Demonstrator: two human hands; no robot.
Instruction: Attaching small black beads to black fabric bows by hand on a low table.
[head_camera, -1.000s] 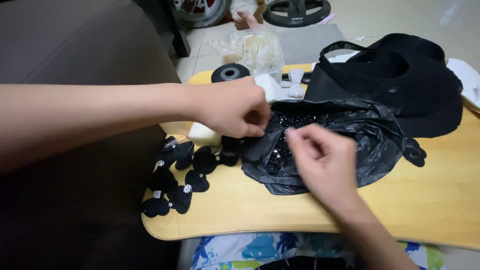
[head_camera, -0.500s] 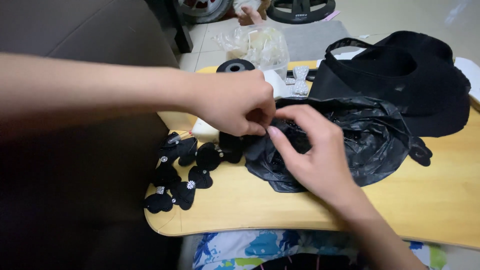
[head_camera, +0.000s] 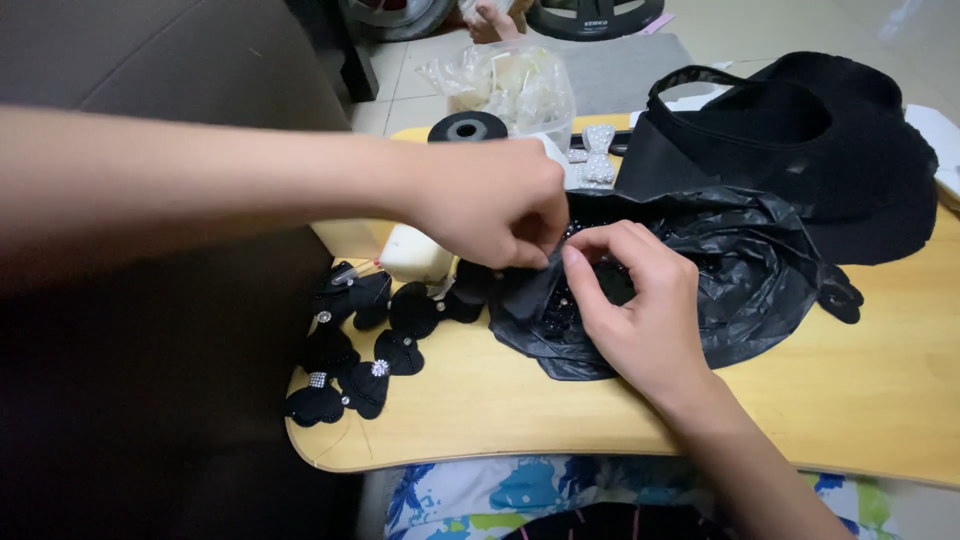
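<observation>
Fingers (head_camera: 535, 240) of left hand (head_camera: 490, 205) curled narrow, pinched on a small black fabric piece (head_camera: 525, 290) at rim of black plastic bag (head_camera: 740, 270). Fingers (head_camera: 585, 275) of right hand (head_camera: 640, 300) bent, tips pressed to same fabric piece from opposite side; thumb and forefinger nearly closed on it. Both hands touching over left edge of bag.

Bag: thin, glossy, crumpled film, mouth open, lying on pale wooden counter (head_camera: 520, 420) with rounded edge. Inside bag, small dark shiny beads or stones (head_camera: 560, 310), count not legible.

Left of bag, on counter: cluster of black fabric bows (head_camera: 360, 340), matte, soft, lobed shape, several with small sparkling centre knots. Some overlapping, two nearest the counter edge.

Under left hand: cream-coloured rounded object (head_camera: 415, 255), kind not clear. Behind it, black ribbon spool (head_camera: 467, 128), flat and round with open core. Beside spool, clear crinkled plastic bag (head_camera: 510, 85) with pale contents. Silvery rhinestone bow (head_camera: 598, 155) just beyond left hand.

Far right: black fabric bag (head_camera: 800, 140) with thin strap handle, soft and matte, partly overlapping glossy bag.
</observation>
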